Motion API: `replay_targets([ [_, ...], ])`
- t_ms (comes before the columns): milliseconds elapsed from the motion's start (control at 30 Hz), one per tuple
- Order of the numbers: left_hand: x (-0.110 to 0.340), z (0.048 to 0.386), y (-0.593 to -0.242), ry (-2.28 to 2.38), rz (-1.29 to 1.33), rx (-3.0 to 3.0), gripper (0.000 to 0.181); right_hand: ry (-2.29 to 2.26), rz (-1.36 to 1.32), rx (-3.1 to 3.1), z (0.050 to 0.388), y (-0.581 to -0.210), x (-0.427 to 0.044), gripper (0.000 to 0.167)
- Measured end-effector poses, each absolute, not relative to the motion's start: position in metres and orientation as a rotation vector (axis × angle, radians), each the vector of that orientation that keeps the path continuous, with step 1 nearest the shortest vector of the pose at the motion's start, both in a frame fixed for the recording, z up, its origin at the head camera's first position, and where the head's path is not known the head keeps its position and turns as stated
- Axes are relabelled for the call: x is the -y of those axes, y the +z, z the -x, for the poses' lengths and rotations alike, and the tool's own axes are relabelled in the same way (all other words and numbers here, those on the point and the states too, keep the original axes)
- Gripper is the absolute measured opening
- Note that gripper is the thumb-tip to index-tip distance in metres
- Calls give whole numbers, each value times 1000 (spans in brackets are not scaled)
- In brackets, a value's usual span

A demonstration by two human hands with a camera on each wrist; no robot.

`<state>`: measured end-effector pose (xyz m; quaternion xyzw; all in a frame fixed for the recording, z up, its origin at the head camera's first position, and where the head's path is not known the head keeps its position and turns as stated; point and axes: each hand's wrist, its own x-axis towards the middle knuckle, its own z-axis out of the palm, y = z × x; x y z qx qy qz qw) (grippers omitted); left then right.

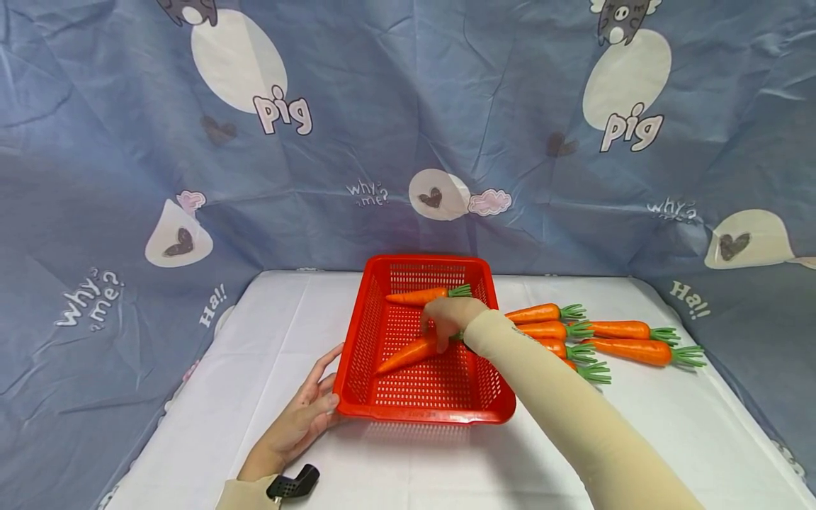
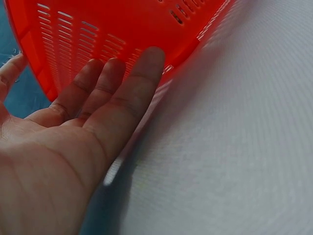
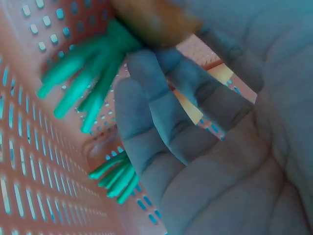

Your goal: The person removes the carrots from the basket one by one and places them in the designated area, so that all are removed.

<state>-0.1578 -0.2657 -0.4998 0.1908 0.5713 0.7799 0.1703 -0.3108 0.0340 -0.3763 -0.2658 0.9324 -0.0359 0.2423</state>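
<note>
A red perforated plastic basket (image 1: pixel 421 414) stands on a white-covered table. My left hand (image 1: pixel 302 421) touches its left side near the front corner; in the left wrist view its nearly straight fingers (image 2: pixel 124 100) lie against the outer wall. Inside the basket, my right hand (image 1: pixel 454 315) holds an orange carrot (image 1: pixel 404 355) near its green-topped end, the tip pointing toward the front left. The right wrist view shows that carrot's thick end (image 3: pixel 151 22) at the fingertips. Farther back in the basket lies another carrot (image 1: pixel 414 297).
Right of the basket, several more carrots (image 1: pixel 627 349) lie on the white cloth (image 1: pixel 293 333), green tops to the right; my right forearm partly covers some. A blue printed curtain (image 1: pixel 357 127) hangs behind and along both sides of the table.
</note>
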Motion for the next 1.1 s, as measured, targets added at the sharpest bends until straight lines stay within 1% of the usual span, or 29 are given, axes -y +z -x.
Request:
replay_targets([
  [233,266,159,-500,2216,-542,-1624,80,-45,752,-2526,311,-367,-37,40],
  [667,267,159,-501,2211,-533,-1638,80,-49,672,-2507,306,-349,-32,35],
  [1100,265,157,-497,2212,-500,-1626,80,-32,714,-2518,300,-340,-44,30],
])
